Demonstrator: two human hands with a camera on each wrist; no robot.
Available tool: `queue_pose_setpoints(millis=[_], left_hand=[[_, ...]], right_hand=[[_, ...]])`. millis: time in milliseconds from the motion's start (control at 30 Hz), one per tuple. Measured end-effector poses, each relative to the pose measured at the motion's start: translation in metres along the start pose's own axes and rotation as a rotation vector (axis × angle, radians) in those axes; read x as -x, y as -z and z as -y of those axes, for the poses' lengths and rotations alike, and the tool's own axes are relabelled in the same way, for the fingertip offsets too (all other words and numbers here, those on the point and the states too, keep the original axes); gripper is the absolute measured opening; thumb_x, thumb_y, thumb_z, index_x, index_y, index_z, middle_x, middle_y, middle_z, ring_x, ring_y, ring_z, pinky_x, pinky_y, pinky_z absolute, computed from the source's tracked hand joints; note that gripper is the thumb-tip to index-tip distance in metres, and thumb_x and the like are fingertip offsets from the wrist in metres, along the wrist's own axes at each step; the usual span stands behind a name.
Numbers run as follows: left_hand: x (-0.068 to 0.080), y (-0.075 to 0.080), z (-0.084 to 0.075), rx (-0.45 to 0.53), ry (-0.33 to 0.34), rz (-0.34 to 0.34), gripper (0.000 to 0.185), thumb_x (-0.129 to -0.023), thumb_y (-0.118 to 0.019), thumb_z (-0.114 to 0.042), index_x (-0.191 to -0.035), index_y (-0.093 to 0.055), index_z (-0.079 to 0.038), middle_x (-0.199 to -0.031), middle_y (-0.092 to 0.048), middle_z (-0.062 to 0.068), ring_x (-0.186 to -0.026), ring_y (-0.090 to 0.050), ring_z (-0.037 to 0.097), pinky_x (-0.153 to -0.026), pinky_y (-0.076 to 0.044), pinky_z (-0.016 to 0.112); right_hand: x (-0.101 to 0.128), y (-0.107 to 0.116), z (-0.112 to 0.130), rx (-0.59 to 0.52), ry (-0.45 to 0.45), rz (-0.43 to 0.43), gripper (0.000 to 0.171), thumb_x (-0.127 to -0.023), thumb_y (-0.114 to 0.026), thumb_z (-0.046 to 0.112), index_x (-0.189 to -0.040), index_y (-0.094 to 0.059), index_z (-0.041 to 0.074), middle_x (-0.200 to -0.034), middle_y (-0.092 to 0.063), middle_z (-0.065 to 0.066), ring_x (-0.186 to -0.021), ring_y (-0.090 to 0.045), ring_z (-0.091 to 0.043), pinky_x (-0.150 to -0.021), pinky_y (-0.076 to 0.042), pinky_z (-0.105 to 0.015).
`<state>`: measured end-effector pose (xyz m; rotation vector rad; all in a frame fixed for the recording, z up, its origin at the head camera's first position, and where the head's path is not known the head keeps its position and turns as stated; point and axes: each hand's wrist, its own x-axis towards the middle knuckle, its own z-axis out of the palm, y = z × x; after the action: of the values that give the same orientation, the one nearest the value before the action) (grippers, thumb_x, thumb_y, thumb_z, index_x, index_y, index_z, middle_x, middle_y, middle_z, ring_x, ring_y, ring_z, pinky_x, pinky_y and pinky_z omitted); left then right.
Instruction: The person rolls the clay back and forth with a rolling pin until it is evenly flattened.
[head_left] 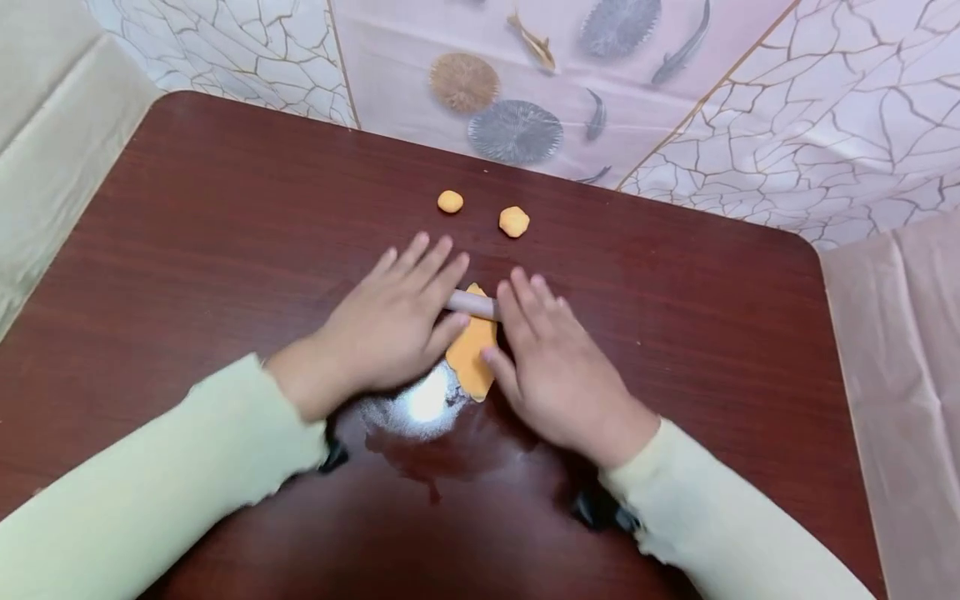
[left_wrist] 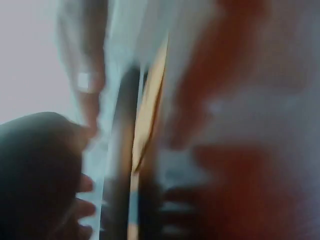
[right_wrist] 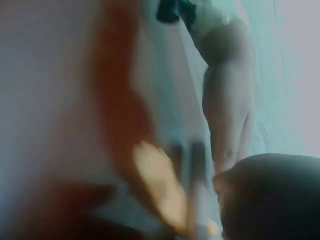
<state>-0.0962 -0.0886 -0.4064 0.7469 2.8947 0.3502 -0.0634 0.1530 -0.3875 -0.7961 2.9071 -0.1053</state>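
Observation:
A flattened, elongated piece of orange dough (head_left: 472, 354) lies on the table between the two hands. Across its far part runs a pale grey rolling pin (head_left: 475, 305). My left hand (head_left: 382, 325) lies with fingers extended over the pin's left end, and my right hand (head_left: 558, 375) covers the right end in the same way. Both thumbs point inward beside the dough. The pin's ends are hidden under the hands. In the left wrist view the dough (left_wrist: 149, 110) appears edge-on and blurred; the right wrist view shows the dough (right_wrist: 162, 187) beside the pin (right_wrist: 198, 200).
Beyond the hands sit a small orange ball (head_left: 450, 202) and a slightly larger, rougher orange ball (head_left: 513, 222). The dark brown table (head_left: 225, 200) has rounded far corners and reflects a bright light near the dough. Patterned sheeting (head_left: 525, 92) rises behind its far edge.

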Motion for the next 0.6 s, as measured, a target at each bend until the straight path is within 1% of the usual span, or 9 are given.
queue_pose_setpoints(millis=[67, 100, 167, 233, 333, 467, 600], left_hand=[[0.019, -0.006, -0.009, -0.02, -0.029, 0.039, 0.082, -0.107, -0.028, -0.068, -0.171, -0.008, -0.02, -0.179, -0.006, 0.008, -0.166, 0.0, 0.032, -0.132, -0.01, 0.056], [0.024, -0.009, -0.012, -0.03, -0.036, 0.046, 0.084, -0.106, -0.03, -0.068, -0.171, -0.008, -0.02, -0.179, -0.007, 0.008, -0.166, -0.001, 0.032, -0.132, -0.011, 0.056], [0.03, -0.014, -0.014, -0.058, -0.039, 0.029, 0.087, -0.105, -0.032, -0.069, -0.171, -0.006, -0.019, -0.178, -0.008, 0.009, -0.166, -0.003, 0.033, -0.132, -0.012, 0.056], [0.027, -0.017, -0.013, -0.068, -0.041, 0.003, 0.088, -0.105, -0.034, -0.07, -0.171, -0.006, -0.018, -0.178, -0.008, 0.01, -0.166, -0.003, 0.034, -0.132, -0.011, 0.057], [0.016, -0.019, -0.007, -0.059, -0.038, 0.0, 0.089, -0.105, -0.034, -0.069, -0.171, -0.005, -0.018, -0.179, -0.007, 0.01, -0.166, -0.001, 0.035, -0.132, -0.009, 0.058], [0.001, -0.014, 0.002, -0.012, -0.037, 0.023, 0.087, -0.105, -0.034, -0.068, -0.171, -0.008, -0.018, -0.179, -0.007, 0.009, -0.166, 0.0, 0.034, -0.132, -0.004, 0.057], [-0.013, -0.008, 0.009, 0.026, -0.04, 0.055, 0.084, -0.106, -0.032, -0.068, -0.171, -0.009, -0.02, -0.179, -0.006, 0.007, -0.166, 0.003, 0.033, -0.132, 0.0, 0.056]], right_hand=[[0.018, -0.007, 0.006, 0.021, 0.031, 0.011, 0.086, -0.108, -0.04, 0.062, -0.168, -0.016, 0.005, -0.177, -0.007, -0.015, -0.165, -0.011, -0.036, -0.13, -0.021, -0.054], [0.023, -0.012, 0.007, 0.029, 0.038, 0.006, 0.088, -0.107, -0.04, 0.064, -0.168, -0.016, 0.004, -0.177, -0.008, -0.016, -0.164, -0.012, -0.036, -0.131, -0.021, -0.053], [0.025, -0.016, 0.007, 0.041, 0.041, -0.01, 0.093, -0.105, -0.04, 0.068, -0.167, -0.017, 0.002, -0.177, -0.008, -0.017, -0.164, -0.012, -0.037, -0.132, -0.02, -0.051], [0.021, -0.018, 0.005, 0.039, 0.022, -0.014, 0.096, -0.104, -0.038, 0.071, -0.168, -0.014, 0.004, -0.177, -0.006, -0.015, -0.165, -0.01, -0.036, -0.132, -0.018, -0.05], [0.01, -0.02, -0.001, 0.026, -0.002, 0.006, 0.101, -0.101, -0.034, 0.077, -0.169, -0.011, 0.006, -0.178, -0.003, -0.014, -0.165, -0.007, -0.036, -0.133, -0.014, -0.05], [-0.006, -0.02, -0.013, 0.015, -0.021, 0.028, 0.103, -0.098, -0.03, 0.082, -0.17, -0.006, 0.011, -0.178, 0.0, -0.01, -0.166, -0.004, -0.034, -0.133, -0.011, -0.053], [-0.022, -0.018, -0.027, 0.027, -0.008, 0.028, 0.11, -0.094, -0.03, 0.087, -0.17, -0.003, 0.013, -0.179, 0.003, -0.008, -0.166, -0.003, -0.033, -0.132, -0.01, -0.056]])
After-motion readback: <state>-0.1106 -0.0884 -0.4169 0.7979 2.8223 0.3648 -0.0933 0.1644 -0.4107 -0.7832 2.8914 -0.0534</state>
